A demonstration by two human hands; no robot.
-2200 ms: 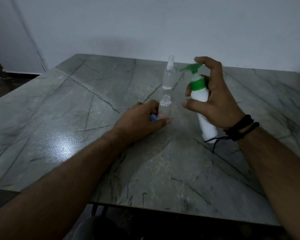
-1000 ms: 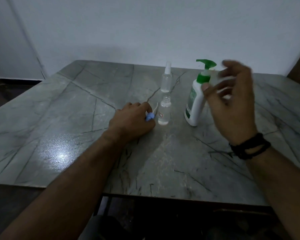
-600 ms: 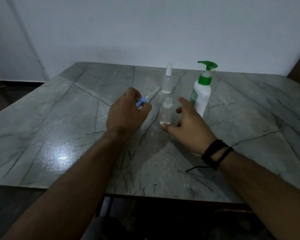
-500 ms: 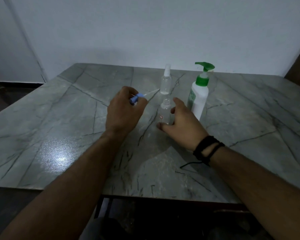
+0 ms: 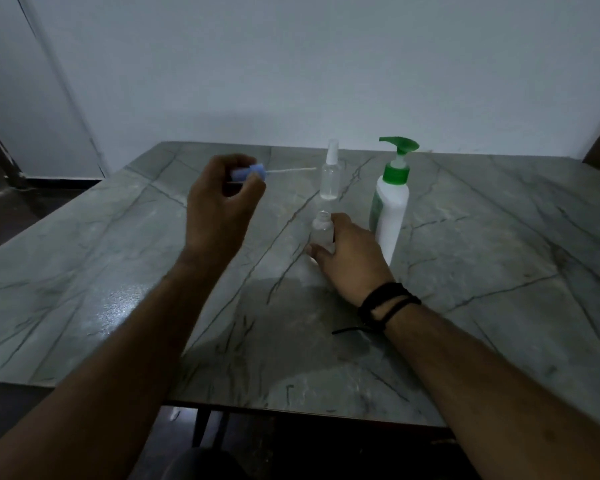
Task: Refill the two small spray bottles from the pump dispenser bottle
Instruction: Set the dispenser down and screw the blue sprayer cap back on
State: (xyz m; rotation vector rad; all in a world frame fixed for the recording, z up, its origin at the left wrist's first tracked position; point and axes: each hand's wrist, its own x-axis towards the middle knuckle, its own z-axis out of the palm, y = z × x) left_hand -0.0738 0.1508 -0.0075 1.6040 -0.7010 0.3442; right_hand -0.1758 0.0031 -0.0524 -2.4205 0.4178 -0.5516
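Note:
A small clear spray bottle stands uncapped on the table, and my right hand grips its body from the right. My left hand is raised above the table to the left and pinches the blue spray cap, whose white dip tube points right. Behind stands the second small spray bottle, capped with a clear top. The white pump dispenser bottle with a green pump head stands upright just right of my right hand.
The grey marble table reaches to a white wall at the back. Its front edge runs close below my forearms. A black cord bracelet is on my right wrist. Dark floor shows at the left.
My right hand set the pump bottle down and moved left to grip the open small bottle. My left hand lifted the blue cap off the table and raised it.

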